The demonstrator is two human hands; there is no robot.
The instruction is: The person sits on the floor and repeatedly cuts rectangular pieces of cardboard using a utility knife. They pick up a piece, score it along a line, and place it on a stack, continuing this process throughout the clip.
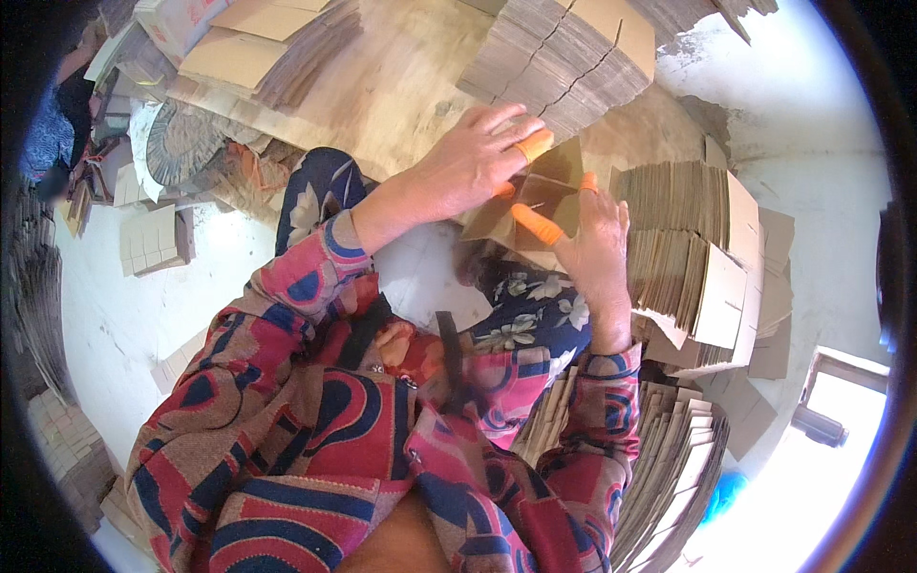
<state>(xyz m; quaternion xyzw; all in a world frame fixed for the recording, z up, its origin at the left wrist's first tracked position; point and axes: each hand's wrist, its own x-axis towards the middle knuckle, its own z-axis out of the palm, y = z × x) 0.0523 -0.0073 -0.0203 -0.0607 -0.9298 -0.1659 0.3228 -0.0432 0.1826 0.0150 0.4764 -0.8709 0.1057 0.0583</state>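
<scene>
Our left hand point(463, 164) and right hand point(600, 244), fingers parted, meet brown cardboard point(552, 191).
Near the wooden board's point(401, 86) near edge; we cannot tell whether either pinches.

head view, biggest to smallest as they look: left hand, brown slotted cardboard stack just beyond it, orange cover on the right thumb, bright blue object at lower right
1. Brown slotted cardboard stack
2. Left hand
3. Orange right-thumb cover and bright blue object: too alike to rank
</scene>
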